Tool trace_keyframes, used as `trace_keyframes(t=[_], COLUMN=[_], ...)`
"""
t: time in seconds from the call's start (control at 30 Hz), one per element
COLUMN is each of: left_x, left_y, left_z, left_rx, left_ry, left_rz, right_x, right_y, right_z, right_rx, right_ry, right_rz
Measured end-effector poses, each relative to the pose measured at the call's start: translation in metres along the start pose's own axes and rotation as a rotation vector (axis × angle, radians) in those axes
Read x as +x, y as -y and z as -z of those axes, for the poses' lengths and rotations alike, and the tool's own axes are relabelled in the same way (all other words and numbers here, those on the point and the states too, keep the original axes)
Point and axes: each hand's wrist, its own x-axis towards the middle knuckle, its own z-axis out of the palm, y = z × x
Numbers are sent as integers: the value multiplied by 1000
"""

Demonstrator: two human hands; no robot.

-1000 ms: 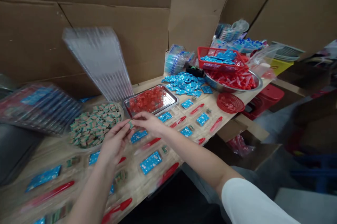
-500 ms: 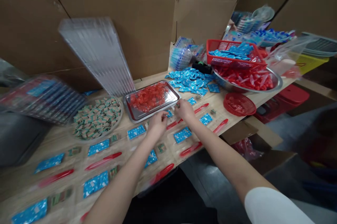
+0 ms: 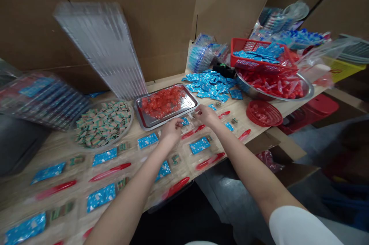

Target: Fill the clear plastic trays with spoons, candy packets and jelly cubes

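One shallow metal tray [image 3: 188, 101] holds red pieces [image 3: 163, 103]. By its near edge, left hand [image 3: 171, 129] and right hand [image 3: 205, 115] curl their fingers nearly together; I can't tell what they grip. Between them, a half-hidden blue packet [image 3: 185, 121], print too blurred to read, lies roughly along that edge.

Tall brown cardboard panels [image 3: 129, 26] stand along the back of the table, and a dark grey bin [image 3: 20, 145] sits at its left end. At the far right, a yellow object [image 3: 348, 68] lies beneath grey-green trays [image 3: 356, 47]. Below the table's right edge are a red plastic piece [image 3: 317, 108] and an open cardboard box [image 3: 294, 172] holding crumpled reddish plastic [image 3: 270, 160].
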Motion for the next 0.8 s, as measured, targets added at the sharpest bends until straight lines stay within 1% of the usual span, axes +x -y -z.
trace_keyframes(t=[0.2,0.3,0.4,0.47,0.53,0.57,0.63,0.67,0.73,0.8], left_x=[1,0,-6,-16,-33,-46,-78,-97,-139,-181], left_y=[2,2,-3,-7,-11,-12,-11,-9,0,14], left_z=[-1,-1,10,26,48,61,86,98,119,134], left_rx=[-25,-58,-117,-156,-179,-194,-236,-266,-309,-345], left_ry=[0,-9,-35,-71,-123,-163,-267,-338,-467,-637], left_rz=[-4,-25,-66,-88,-94,-91,-61,-31,89,224], right_x=[5,5,3,2,0,-1,-3,-5,-12,-27], right_y=[6,6,1,-2,-4,-3,-2,-1,1,2], right_z=[-8,-9,-6,-4,-4,-3,1,5,14,24], right_rx=[0,7,32,51,65,71,86,97,150,242], right_ry=[-10,-12,-13,-22,-31,-37,-55,-73,-124,-163], right_rz=[15,21,33,58,90,106,127,134,160,202])
